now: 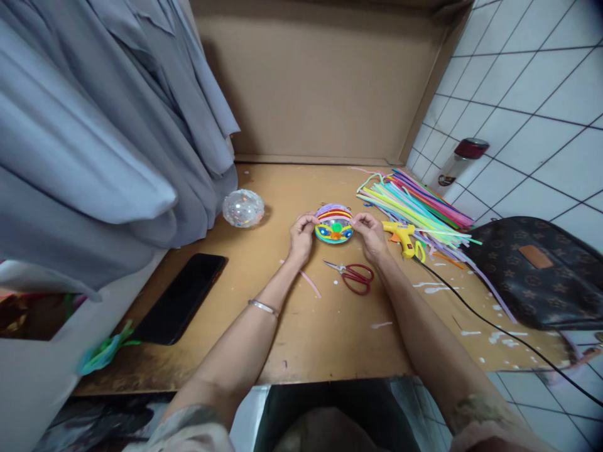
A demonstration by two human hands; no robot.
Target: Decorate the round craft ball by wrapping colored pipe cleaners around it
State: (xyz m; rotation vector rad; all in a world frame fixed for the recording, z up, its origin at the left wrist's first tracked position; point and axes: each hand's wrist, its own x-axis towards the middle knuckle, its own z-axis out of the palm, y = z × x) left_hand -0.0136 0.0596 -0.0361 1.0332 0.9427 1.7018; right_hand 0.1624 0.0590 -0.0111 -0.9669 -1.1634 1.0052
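Between my hands, over the middle of the table, is a small round craft ball (pixel 334 224) wrapped in bright purple, red, yellow and blue strips, with a green spot and an orange one at its centre. My left hand (pixel 302 236) pinches its left side with thumb and finger. On the opposite side my right hand (pixel 370 233) has its fingertips closed on the edge. Red-handled scissors (pixel 357 277) lie just below the ball, and a yellow glue gun (pixel 400 236) rests right of my right hand.
A clear bowl-like ball (pixel 244 208) and a black phone (pixel 181 300) are on the left. Colourful pipe cleaners (pixel 419 204) are heaped at the right, near a brown patterned bag (pixel 532 270). The glue gun's cord runs off right. A grey curtain (pixel 117 125) hangs left; a jar (pixel 461 164) leans by the tiles.
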